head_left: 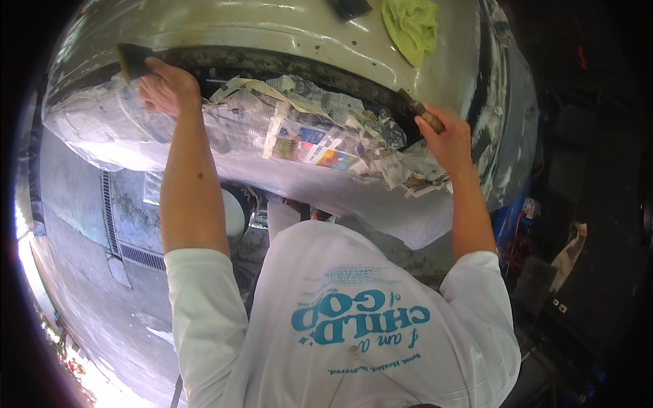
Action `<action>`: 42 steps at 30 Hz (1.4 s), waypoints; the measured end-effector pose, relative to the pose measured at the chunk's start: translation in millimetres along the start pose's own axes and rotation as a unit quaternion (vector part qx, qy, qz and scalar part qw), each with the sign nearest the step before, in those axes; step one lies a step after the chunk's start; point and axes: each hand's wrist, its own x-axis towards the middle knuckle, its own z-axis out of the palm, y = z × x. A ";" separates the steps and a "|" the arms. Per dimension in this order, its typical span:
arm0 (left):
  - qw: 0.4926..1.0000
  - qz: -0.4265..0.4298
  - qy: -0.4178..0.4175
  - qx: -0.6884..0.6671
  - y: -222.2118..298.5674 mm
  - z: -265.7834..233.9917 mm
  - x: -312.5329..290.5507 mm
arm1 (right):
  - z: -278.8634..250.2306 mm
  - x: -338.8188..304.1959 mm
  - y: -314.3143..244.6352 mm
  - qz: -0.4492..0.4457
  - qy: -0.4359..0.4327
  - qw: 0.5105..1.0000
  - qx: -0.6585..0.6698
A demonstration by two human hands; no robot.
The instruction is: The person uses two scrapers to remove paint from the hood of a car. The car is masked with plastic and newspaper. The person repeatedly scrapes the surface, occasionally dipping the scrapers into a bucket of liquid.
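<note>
Works in a dim space, near black down the right of the frame, glaring white along the lower left rim. Stands over a grey floor (75,197), stained and patchy, cut at left by dark slotted drain grates (143,257). Faces a broad beige panel (272,30) arching across the top of the frame, smooth, glossy and dotted with small dark specks. Wears a loose white T-shirt (367,272) with turquoise print. Shows, beneath the panel, a hazy plastic sheet (299,178) hanging in soft folds, then crumpled newspaper (238,126), torn and ragged at its edges. Borders these with a dark, rough, curving strip (272,66). Includes a wrinkled lime-green cloth (411,27) at upper right. Grasps a squarish dark block (139,60), yellowish down one side, at upper left with the left hand (170,90). Closes the grip of the right hand (447,136) around a slim brown tool (412,105), right of centre, tip at the strip. Includes a small dark flat piece (349,8) at the top edge.
</note>
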 end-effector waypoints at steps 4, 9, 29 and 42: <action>1.000 -0.022 -0.010 -0.002 0.7 0.0 1.7 | -5.7 -6.9 7.6 0.022 -0.030 0.999 -0.010; 1.000 -0.021 -0.010 -0.001 1.7 -1.3 -0.5 | 9.6 -7.0 12.4 0.005 0.041 0.999 0.005; 0.999 -0.016 -0.010 0.034 8.7 -4.0 -2.6 | -7.3 -8.2 7.8 0.068 0.016 0.997 0.013; 0.999 -0.023 -0.005 0.023 12.1 -6.2 -3.0 | 0.2 -18.3 9.1 0.135 -0.014 0.988 0.069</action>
